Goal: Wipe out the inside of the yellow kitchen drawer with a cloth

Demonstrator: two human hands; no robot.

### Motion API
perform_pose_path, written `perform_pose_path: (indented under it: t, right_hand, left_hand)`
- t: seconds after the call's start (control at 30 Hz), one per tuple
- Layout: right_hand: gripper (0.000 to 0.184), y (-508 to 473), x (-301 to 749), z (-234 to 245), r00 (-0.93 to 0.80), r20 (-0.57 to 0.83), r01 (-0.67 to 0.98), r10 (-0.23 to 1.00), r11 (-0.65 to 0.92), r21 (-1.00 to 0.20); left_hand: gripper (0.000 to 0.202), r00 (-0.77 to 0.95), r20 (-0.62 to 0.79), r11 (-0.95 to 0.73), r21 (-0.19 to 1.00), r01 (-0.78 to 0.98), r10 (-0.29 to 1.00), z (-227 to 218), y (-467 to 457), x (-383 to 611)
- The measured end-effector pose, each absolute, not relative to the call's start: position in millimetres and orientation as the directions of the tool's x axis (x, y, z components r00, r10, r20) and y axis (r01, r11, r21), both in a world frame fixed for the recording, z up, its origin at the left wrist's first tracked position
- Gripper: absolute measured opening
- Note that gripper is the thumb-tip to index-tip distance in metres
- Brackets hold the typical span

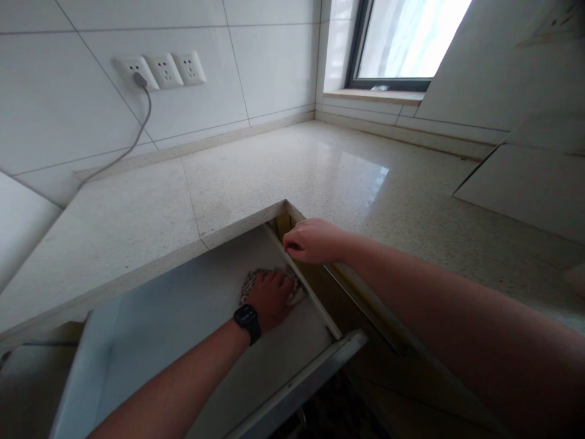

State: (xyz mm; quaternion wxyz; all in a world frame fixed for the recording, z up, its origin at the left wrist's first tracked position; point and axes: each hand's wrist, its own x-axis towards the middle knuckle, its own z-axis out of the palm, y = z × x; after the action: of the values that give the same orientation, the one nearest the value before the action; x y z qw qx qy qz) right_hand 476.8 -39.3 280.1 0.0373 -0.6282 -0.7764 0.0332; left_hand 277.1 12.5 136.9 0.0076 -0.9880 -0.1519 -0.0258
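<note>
A white drawer [183,317] stands pulled out below the speckled countertop [320,171]. My left hand [272,296], with a black watch on its wrist, presses down on a patterned cloth [249,281] in the drawer's far right corner, fingers closed over it. My right hand [313,241] rests curled on the top of the drawer's right side wall, close to the counter's inner corner. Most of the cloth is hidden under my left hand.
A row of wall sockets [167,70] with a grey cable plugged in hangs on the tiled wall at the left. A window [402,42] sits at the back right. A white cabinet panel [525,183] juts in at the right.
</note>
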Motion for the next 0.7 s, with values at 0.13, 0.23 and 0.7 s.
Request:
perform_pose_path:
  t: [0.13,0.23,0.7]
  right_hand:
    - [0.024,-39,476,281,-0.207,0.006,0.974,0.978,0.206,-0.091]
    - [0.024,-40,475,281,-0.212,0.000,0.973,0.977,0.212,-0.089]
    - [0.024,-40,474,282,-0.214,0.000,0.972,0.977,0.213,-0.100]
  left_hand:
    - [0.050,0.997,-0.023,-0.995,0.061,0.081,0.080,142,-24,260]
    - [0.050,0.998,-0.042,-0.994,0.089,0.059,0.055,142,-32,257]
    - [0.050,0.761,0.083,-0.765,0.035,0.643,0.643,132,105,304]
